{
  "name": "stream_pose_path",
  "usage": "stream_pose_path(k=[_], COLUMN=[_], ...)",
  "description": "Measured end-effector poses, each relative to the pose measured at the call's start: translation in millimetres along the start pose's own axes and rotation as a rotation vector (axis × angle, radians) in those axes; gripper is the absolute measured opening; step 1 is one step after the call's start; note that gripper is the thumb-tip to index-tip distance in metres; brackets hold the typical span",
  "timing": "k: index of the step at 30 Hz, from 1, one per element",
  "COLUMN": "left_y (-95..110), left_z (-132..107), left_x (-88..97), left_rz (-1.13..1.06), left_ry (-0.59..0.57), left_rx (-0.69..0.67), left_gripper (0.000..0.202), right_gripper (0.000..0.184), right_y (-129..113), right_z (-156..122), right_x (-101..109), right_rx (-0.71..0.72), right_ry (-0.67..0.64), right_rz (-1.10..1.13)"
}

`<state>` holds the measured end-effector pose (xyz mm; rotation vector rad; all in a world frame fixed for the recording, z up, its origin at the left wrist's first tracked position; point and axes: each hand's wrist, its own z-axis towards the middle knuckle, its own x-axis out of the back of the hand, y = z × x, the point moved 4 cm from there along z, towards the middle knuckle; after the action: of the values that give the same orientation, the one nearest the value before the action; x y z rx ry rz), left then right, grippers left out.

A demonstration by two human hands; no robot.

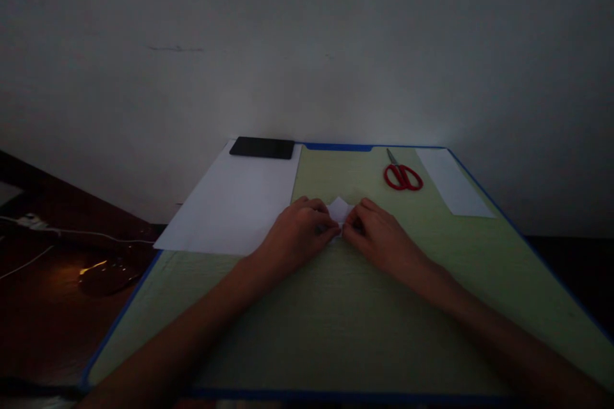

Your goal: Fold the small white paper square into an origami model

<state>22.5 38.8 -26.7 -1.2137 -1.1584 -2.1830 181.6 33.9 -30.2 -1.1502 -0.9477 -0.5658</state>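
A small folded piece of white paper (339, 209) lies on the green mat (336, 307) near its middle. My left hand (300, 233) is curled on the paper's left side, fingertips pinching it. From the right, my right hand (378, 236) pinches the same piece, its fingers bent. The two hands nearly touch over the paper, and most of it is hidden beneath them.
A large white sheet (235, 204) lies at the mat's back left, with a black phone (262, 147) on its far corner. Red-handled scissors (401, 176) and a white paper strip (453, 182) lie at the back right. A dark wooden table with cables (62, 233) is on the left.
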Motion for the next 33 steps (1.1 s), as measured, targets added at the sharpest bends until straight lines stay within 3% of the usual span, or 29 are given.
stream_pose_path(k=[13, 22, 29, 33], left_y=[1, 0, 4, 3], left_z=[-1, -4, -4, -3], left_x=[0.4, -1.3, 1.5, 0.8], left_rz=[-0.012, -0.033, 0.041, 0.043], left_ry=[-0.014, -0.005, -0.039, -0.039], left_rx=[-0.043, -0.137, -0.134, -0.120], left_gripper=[0.009, 0.014, 0.015, 0.014], right_gripper=[0.014, 0.015, 0.007, 0.006], right_y=[8, 25, 26, 25], right_z=[6, 7, 7, 6], right_x=[2, 0, 7, 9], right_rx=[-0.016, 0.001, 0.069, 0.034], right_ry=[-0.010, -0.094, -0.160, -0.168], right_rz=[0.106, 0.318, 0.350, 0.387])
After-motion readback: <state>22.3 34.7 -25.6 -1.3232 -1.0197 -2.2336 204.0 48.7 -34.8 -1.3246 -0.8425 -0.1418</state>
